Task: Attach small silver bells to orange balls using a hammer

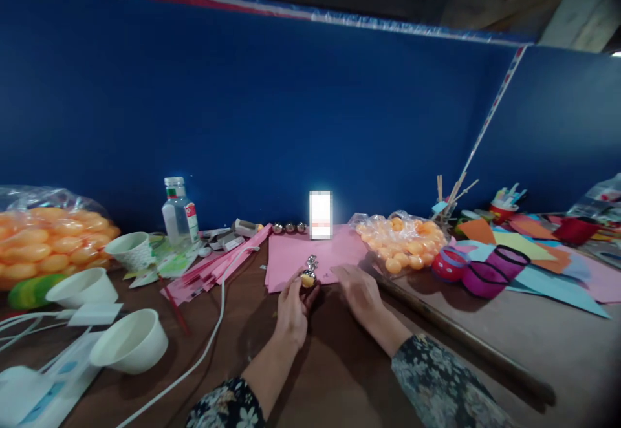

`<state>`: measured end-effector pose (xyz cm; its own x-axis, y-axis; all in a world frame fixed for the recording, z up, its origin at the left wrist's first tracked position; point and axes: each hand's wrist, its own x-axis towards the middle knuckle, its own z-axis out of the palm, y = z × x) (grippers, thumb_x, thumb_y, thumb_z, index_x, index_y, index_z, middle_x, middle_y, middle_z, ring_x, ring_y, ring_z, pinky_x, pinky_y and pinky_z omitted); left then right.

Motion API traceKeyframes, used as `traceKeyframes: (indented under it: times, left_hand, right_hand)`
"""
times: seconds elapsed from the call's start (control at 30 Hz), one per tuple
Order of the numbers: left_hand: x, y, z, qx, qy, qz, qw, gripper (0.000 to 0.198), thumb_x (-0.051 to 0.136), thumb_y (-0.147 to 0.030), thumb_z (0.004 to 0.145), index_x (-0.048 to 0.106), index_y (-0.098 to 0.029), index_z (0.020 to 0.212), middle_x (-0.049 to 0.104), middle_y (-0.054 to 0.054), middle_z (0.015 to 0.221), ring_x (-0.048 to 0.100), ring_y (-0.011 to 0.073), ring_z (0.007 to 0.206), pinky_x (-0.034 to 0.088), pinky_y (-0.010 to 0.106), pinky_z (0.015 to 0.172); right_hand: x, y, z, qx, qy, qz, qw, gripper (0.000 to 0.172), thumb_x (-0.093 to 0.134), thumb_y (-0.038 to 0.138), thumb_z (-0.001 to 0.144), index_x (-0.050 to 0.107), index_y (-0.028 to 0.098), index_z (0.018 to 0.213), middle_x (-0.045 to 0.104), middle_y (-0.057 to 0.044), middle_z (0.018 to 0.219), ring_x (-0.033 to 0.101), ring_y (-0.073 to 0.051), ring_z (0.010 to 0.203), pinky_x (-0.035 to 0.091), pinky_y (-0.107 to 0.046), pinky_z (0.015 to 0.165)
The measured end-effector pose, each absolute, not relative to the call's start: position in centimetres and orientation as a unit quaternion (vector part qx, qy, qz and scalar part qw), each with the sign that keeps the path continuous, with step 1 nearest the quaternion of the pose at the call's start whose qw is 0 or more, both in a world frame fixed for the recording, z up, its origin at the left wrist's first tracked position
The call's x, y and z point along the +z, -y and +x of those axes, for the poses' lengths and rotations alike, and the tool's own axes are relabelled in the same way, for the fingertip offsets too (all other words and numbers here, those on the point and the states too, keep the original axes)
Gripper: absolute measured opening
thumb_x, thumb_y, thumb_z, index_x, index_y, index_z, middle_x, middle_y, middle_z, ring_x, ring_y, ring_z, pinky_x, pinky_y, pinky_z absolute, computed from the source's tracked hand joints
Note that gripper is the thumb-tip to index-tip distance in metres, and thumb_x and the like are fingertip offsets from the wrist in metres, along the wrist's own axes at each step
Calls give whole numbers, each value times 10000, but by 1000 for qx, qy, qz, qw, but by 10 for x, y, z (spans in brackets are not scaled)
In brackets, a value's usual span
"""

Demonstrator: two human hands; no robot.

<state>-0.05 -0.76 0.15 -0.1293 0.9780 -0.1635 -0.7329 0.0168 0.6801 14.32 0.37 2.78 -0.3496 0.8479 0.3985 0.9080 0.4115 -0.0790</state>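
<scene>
My left hand [292,311] is closed around a small orange ball with a shiny silver piece on top [308,273], holding it upright at the near edge of a pink paper sheet [310,255]. My right hand [359,293] lies flat with fingers stretched out on the brown table, its fingertips on the pink sheet's edge, holding nothing. A glowing phone [321,214] stands upright behind the sheet.
A bag of orange balls [400,242] sits right of the sheet; a bigger bag [48,234] at far left. White paper cups [129,345], a clear bottle [177,213], pink strips [213,266], a white cable [220,311], a long stick [466,344], coloured paper [528,253].
</scene>
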Motion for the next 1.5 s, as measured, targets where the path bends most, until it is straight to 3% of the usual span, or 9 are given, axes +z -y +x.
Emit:
traceKeyframes:
  times: [0.13,0.23,0.43,0.7,0.8,0.93,1.03,1.17,1.5]
  left_hand:
    - [1,7,-1,664,-339,250,617,392,668,-187,664,580,-180,1046,650,37,884,616,103,747,492,240,752]
    - [1,7,-1,652,-383,334,562,471,698,-196,625,572,-167,1078,655,40,858,604,106,713,480,220,702]
    - [0,9,2,617,-411,417,526,503,698,-252,615,576,-149,1092,657,40,789,585,116,635,469,224,629]
    - [6,15,5,607,-418,457,498,449,718,-191,558,626,-155,997,668,48,832,596,140,696,469,245,686]
    - [8,16,5,589,-425,478,493,454,709,-195,571,617,-157,1014,669,59,871,600,157,748,461,264,729]
    - [2,15,6,572,-428,489,500,492,706,-171,574,592,-161,1052,662,64,884,596,160,771,451,267,739]
    - [-4,14,8,579,-420,487,502,471,698,-168,582,591,-169,1041,655,53,856,586,152,745,452,258,705]
    - [0,18,10,584,-404,502,493,406,698,-164,577,627,-166,977,649,39,818,576,150,736,443,254,729]
    - [13,24,12,574,-378,534,493,308,671,-170,613,657,-149,920,654,45,844,568,163,771,425,240,742]
  right_hand:
    - [37,12,168,-79,795,-544,254,241,395,149,846,579,210,990,630,-52,954,553,-176,901,390,-293,832]
    - [36,28,201,-97,781,-567,241,269,452,182,805,554,208,1053,588,-68,1082,515,-209,1000,379,-337,876]
    - [16,43,260,-111,755,-632,133,364,479,256,781,505,222,1142,593,-75,1068,553,-244,907,434,-356,741]
    - [5,33,279,-124,772,-615,105,405,371,261,842,435,233,1241,599,-107,1055,578,-241,885,458,-356,707]
    - [15,44,275,-95,775,-611,129,388,347,298,857,449,245,1227,604,-101,1058,587,-234,883,464,-366,737]
    - [35,66,255,-10,767,-593,247,380,334,310,864,458,213,1210,568,-102,1152,544,-233,1019,430,-364,853]
    - [51,82,235,122,752,-572,305,352,341,331,871,477,202,1169,639,-76,970,598,-201,872,477,-290,733]
    - [70,97,217,219,743,-576,261,245,386,365,859,570,205,882,607,-14,646,559,-151,558,442,-240,524]
    - [87,101,201,185,773,-555,244,217,388,300,856,557,224,969,648,-57,841,600,-196,743,435,-264,624]
